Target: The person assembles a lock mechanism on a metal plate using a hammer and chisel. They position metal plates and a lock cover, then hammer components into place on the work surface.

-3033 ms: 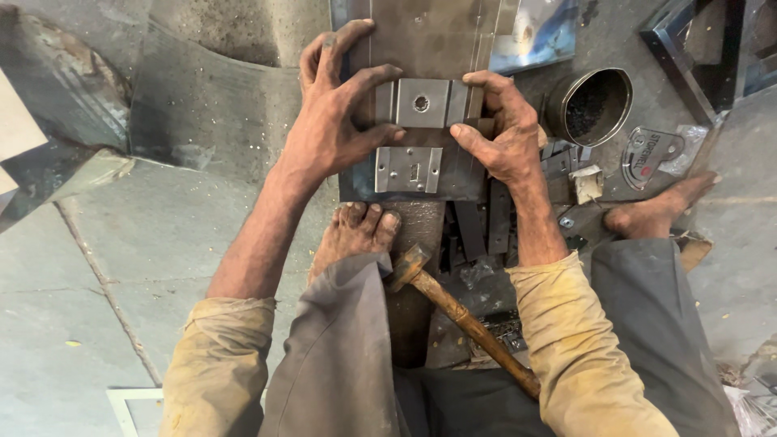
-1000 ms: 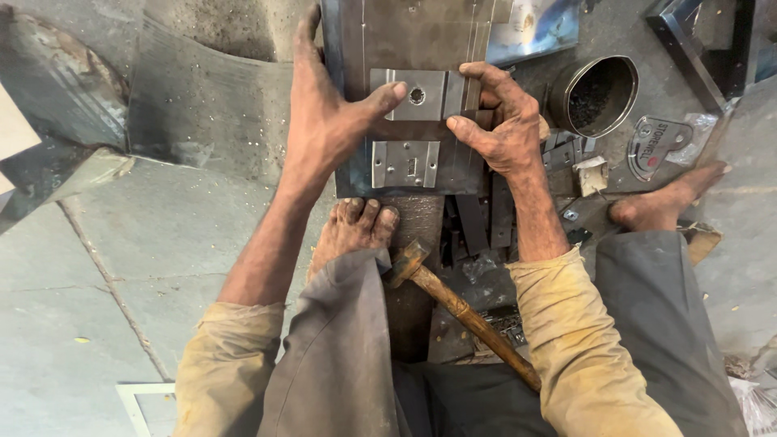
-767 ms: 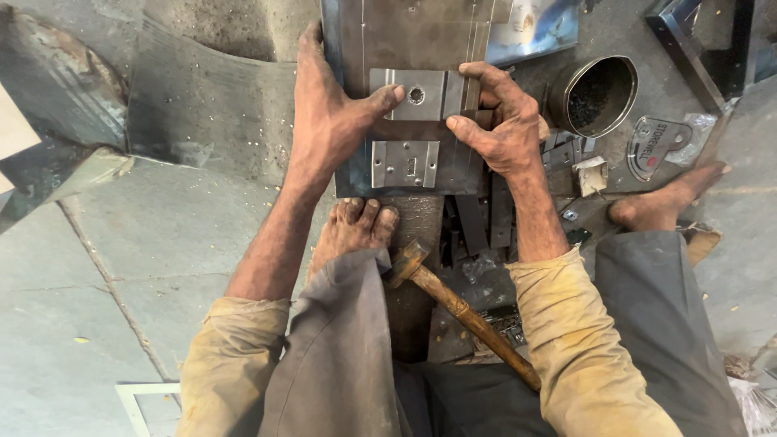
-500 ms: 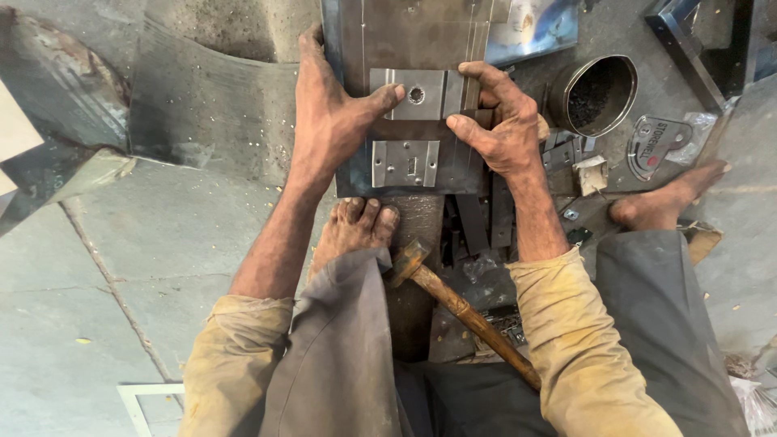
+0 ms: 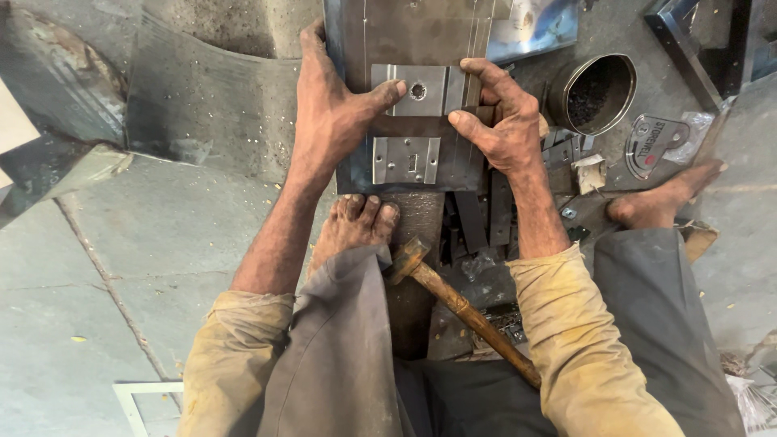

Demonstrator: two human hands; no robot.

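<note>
1. The person sits on the floor with a dark metal sheet (image 5: 421,32) laid flat in front of them, and both hands are pressed down on it.
2. The left hand (image 5: 332,113) lies spread along the sheet's left edge, thumb stretched across to the upper plate (image 5: 409,91), a small bright rectangle with a round hole in it.
3. The right hand (image 5: 506,121) is half curled at the same plate's right end, fingertips pinning it; neither hand is closed around anything, both only press.
4. A second, lower plate (image 5: 406,159) with a slot in its middle sits just below, on the same sheet and untouched.
5. I judge these plates stiff and fairly light, but sharp at the edges and likely to slide on the smooth sheet, so flat pressure from above or a pinch at the short ends looks the safest hold.
6. The big sheet seems heavy and rigid, best shifted by its long edges.
7. One bare foot (image 5: 356,222) rests against the near edge of the sheet, and the other foot (image 5: 660,202) is out to the right.
8. A hammer (image 5: 461,307) with a wooden handle lies between the legs, its head near the toes.
9. To the right stand a metal can (image 5: 595,93) with dark bits inside, loose flat bars (image 5: 486,214) and scraps.
10. The concrete floor (image 5: 162,235) is dusty and cracked, and a curved sheet (image 5: 218,89) lies on the left.
</note>
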